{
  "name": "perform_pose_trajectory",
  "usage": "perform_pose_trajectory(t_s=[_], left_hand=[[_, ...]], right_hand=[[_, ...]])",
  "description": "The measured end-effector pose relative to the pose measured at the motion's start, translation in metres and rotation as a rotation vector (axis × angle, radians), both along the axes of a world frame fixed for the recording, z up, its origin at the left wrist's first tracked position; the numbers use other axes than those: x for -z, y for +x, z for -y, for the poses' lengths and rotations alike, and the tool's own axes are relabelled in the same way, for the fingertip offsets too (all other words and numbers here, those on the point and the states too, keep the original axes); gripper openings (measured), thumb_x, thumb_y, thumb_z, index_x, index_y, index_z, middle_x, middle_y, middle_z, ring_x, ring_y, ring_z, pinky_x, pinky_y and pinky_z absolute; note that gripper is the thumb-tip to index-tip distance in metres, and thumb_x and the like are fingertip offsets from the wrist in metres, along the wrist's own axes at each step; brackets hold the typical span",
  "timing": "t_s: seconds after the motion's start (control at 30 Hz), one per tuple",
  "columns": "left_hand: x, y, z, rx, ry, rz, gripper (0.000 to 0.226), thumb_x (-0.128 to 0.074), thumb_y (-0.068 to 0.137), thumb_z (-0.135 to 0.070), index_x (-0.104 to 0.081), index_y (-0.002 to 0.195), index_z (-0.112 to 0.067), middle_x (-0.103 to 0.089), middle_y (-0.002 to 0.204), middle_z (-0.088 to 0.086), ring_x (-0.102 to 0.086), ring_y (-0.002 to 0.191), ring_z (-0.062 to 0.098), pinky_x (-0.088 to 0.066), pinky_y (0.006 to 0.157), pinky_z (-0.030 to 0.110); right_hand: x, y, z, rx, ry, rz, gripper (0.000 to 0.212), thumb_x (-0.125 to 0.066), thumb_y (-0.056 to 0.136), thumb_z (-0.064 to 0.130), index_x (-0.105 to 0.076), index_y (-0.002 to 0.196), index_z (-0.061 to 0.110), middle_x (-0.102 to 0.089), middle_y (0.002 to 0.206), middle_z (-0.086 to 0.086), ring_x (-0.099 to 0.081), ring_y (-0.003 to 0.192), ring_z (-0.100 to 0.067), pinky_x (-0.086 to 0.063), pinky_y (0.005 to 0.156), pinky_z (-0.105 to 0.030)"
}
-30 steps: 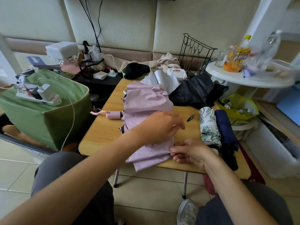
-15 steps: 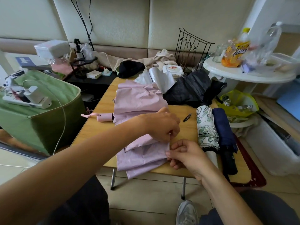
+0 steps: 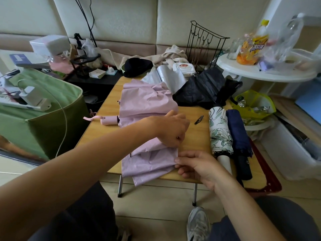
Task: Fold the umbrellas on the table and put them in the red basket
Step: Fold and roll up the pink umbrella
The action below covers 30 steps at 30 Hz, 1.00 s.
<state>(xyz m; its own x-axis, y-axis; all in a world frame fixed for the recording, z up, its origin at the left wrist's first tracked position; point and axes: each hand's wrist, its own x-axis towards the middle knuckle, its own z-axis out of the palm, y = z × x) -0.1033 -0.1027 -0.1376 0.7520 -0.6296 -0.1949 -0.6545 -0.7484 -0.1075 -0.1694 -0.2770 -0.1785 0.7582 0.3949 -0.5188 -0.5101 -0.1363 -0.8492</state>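
- The pale pink fabric folding umbrella [image 3: 147,108] lay collapsed across the low wooden folding table [image 3: 196,136], handle pointing left, its canopy loose and its panels only partly gathered.
- The left hand [image 3: 172,129] pinched a pleat near the canopy's right edge with curled fingers.
- The right hand [image 3: 196,166] pinched the neighbouring lower panel at its edge; both hands were gripping cloth, neither was free.
- Judged from this, the pleating step was under way; rolling and strapping the pink one were not yet done.
- A white leaf-patterned rolled umbrella [image 3: 219,134] and a navy blue rolled umbrella [image 3: 238,136] lay side by side, touching, on the table's right end, apparently finished but not basketed.
- A black crumpled open-canopy umbrella [image 3: 203,89] and a silver-lined one [image 3: 166,77] waited unfolded at the far end.
- The red plastic basket [image 3: 271,180] sat on the floor, partly under the table's right edge; its contents could not be seen.
- The yellow drink bottle [image 3: 257,47] on the white round side table [image 3: 260,72] bore purple lettering, too blurred to read; no other writing was legible.
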Motion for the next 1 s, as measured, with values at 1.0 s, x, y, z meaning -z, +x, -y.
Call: perform_pose_trajectory(t_s=[1.0], left_hand=[[0.027, -0.061, -0.028, -0.342, -0.741, 0.256, 0.040, -0.048, 0.095, -0.051, -0.061, 0.118, -0.021, -0.049, 0.114, -0.004, -0.052, 0.106, 0.017, -0.051, 0.091, 0.038]], right_hand=[[-0.017, 0.031, 0.012, -0.014, -0.352, 0.380, 0.014, -0.062, 0.099, 0.011, -0.072, 0.097, 0.001, -0.075, 0.079, -0.005, -0.060, 0.046, -0.015, -0.038, 0.041, -0.023]])
